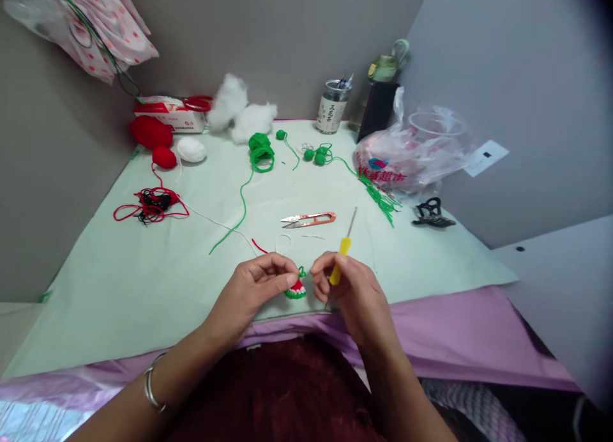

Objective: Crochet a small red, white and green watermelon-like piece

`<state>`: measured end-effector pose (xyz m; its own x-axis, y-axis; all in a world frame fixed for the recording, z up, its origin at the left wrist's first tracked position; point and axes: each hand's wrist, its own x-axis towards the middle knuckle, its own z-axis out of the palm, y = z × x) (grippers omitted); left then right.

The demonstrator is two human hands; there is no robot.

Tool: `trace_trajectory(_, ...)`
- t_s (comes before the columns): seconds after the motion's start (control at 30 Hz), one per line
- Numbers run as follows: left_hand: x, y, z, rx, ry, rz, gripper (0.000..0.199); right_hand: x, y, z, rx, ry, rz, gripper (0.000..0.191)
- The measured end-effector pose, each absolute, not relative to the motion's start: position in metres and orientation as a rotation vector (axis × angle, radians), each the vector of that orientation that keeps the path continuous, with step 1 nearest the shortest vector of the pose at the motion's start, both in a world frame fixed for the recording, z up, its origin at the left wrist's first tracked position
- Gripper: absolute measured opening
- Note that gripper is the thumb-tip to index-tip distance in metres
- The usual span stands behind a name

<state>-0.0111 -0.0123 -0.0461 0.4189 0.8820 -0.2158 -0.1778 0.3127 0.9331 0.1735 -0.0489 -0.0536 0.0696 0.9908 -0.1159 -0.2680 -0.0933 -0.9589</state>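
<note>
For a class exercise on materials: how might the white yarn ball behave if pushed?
Being rounded, the white yarn ball would probably roll, though the small red ball beside it might block one side. Its trailing white strand could unwind. Seemingly wound yarn, it is likely light.

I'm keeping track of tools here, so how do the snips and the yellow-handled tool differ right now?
The snips lie flat on the pale green cloth; the yellow-handled tool is held tilted in the right hand.
The snips have orange handles and two pointed blades; the yellow-handled tool has a single thin shaft.
Both have metal parts.
</note>
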Motion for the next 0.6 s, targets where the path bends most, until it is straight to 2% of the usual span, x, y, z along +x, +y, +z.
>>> trace_trajectory(0.17, -0.011, -0.012, -0.046, 0.923, 0.883, 0.838, 0.018, 0.179, -0.060, -0.055, -1.254, -1.017, 0.965, 0.050)
trace_trajectory(0.23, -0.011, -0.013, -0.045, 0.921, 0.882, 0.839, 0.018, 0.176, -0.064, -0.054, -1.194, -0.983, 0.919, 0.045)
trace_trajectory(0.4, -0.010, -0.015, -0.043, 0.920, 0.867, 0.853, 0.020, 0.167, -0.068, -0.048, -1.070, -1.060, 0.735, 0.016)
trace_trajectory(0.6, -0.010, -0.015, -0.042, 0.918, 0.864, 0.867, 0.018, 0.165, -0.071, -0.047, -1.099, -1.186, 0.566, 0.012)
